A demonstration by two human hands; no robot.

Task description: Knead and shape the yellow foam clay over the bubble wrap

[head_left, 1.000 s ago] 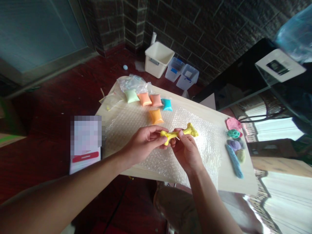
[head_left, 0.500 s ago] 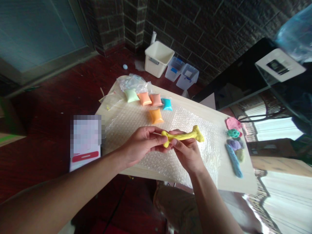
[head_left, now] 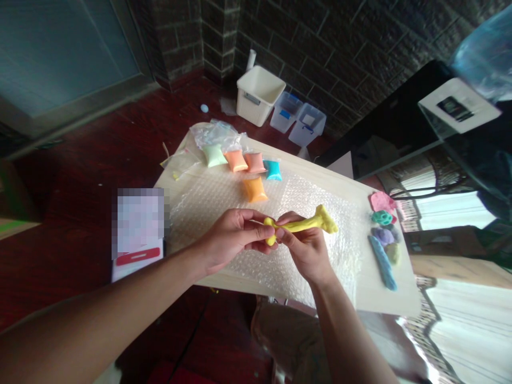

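Observation:
A bone-shaped piece of yellow modelling clay (head_left: pixel 306 224) is held above the table between both my hands. My left hand (head_left: pixel 236 234) pinches its knobbed left end with thumb and fingers. Around the narrow shaft close to that end, my right hand (head_left: pixel 302 248) is closed, its thumb pressing on the near side. The wider flared end sticks out to the right, past my right fingers. Beneath my hands lies a sheet of bubble wrap (head_left: pixel 320 200). An orange packet of clay (head_left: pixel 255 190) rests on it just beyond my left hand.
Green, peach, pink and blue packets (head_left: pixel 273 170) line the table's far side near a crumpled clear bag (head_left: pixel 218 134). At the right end lie a blue clay roll (head_left: pixel 382 262) and several coloured clay pieces (head_left: pixel 383 201). Bins (head_left: pixel 260 96) stand on the floor beyond.
My right thumb and fingers have slid slightly left along the yellow clay, nearer its left end. The shaft looks a little thinner and the piece slightly longer. Both hands keep hold.

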